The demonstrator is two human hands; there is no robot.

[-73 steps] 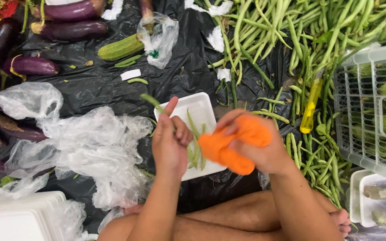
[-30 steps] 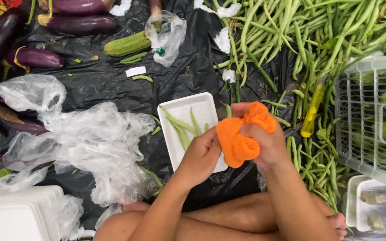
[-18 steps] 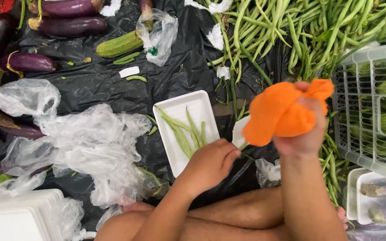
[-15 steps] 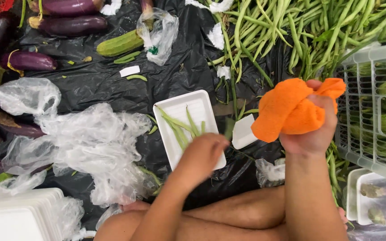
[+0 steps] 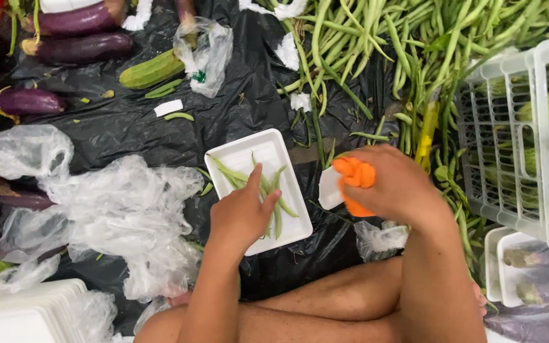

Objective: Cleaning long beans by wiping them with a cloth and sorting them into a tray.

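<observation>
The left hand (image 5: 244,213) rests open-fingered on the green beans (image 5: 268,194) in the white foam tray (image 5: 233,154) — packing seems underway — while the right hand (image 5: 394,184), just right, clamps an orange cloth (image 5: 354,181); topping up would mean reaching the far bean pile (image 5: 376,44).

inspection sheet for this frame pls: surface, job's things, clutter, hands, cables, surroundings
Surface: black plastic sheet on the ground.
Job's things: white foam tray holding a few green beans; orange cloth.
Clutter: crumpled clear plastic bags, loose bean pile, eggplants.
Hands: left hand rests on the tray's beans; right hand grips the orange cloth.
Cables: nothing seen.
Surroundings: white plastic crate, stack of foam trays.
</observation>
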